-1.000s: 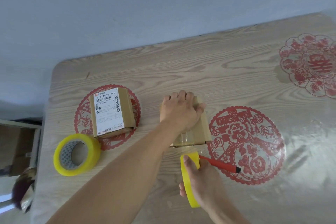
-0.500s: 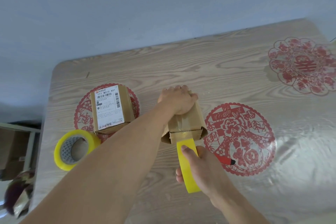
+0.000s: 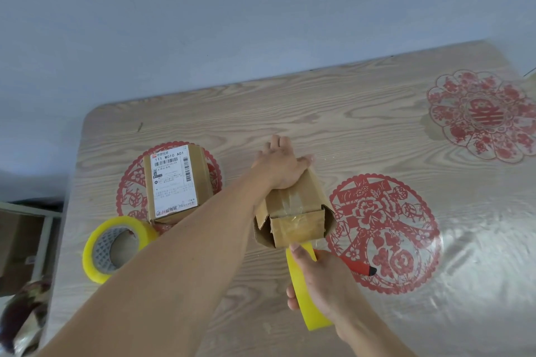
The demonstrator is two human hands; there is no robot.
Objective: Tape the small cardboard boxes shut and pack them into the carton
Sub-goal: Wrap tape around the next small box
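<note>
So far you are only partway through the first box, and the packing has not begun. Your table carries everything in view; a brown shape that may be the carton sits off its edge at nine o'clock, but you cannot tell for sure. The labelled box, at ten o'clock from the one you are working on, lies flat, and whether it is sealed you cannot tell. The box in hand is tipped on the table's middle, its near end flaps loose, with clear tape running over the top and down that end. Your left hand presses on its far end, fingers curled over the edge. A spare tape roll rests at eight o'clock. Your right hand grips the working tape roll at six o'clock, just below the box. A red-handled tool lies beside it.
</note>
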